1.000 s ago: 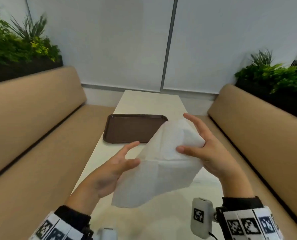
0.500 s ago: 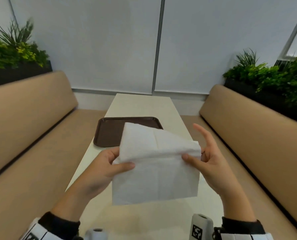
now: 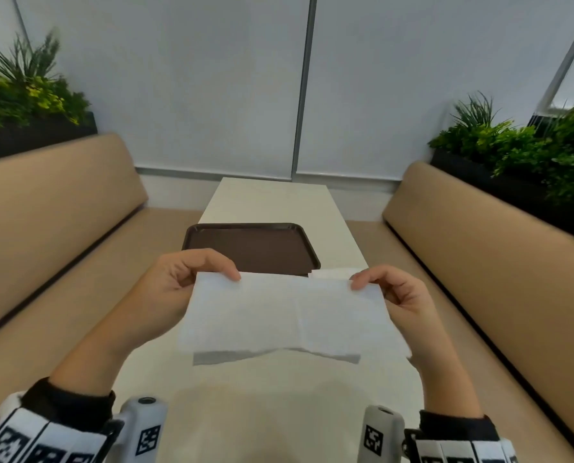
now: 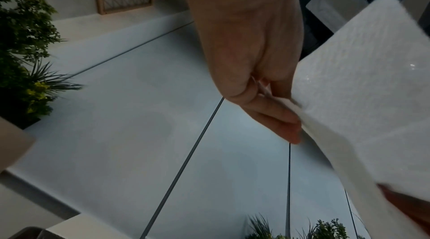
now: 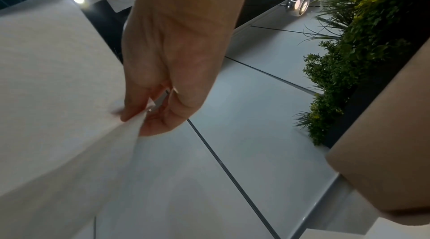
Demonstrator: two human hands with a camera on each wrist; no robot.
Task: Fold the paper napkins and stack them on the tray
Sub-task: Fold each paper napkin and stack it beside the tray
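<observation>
I hold the napkin (image 3: 285, 315) above the worktop (image 3: 272, 198), left hand (image 3: 175, 289) and right hand (image 3: 402, 302) pinching its top corners, long axis running 9 to 3, tray (image 3: 245, 243) at 12

The napkin (image 3: 287, 315) hangs above the near worktop (image 3: 272, 198), between the left hand (image 3: 175, 285) and the right hand (image 3: 402, 299). Behind it the tray (image 3: 250, 243) lies on the worktop, with benches (image 3: 45, 208) on both sides.
</observation>
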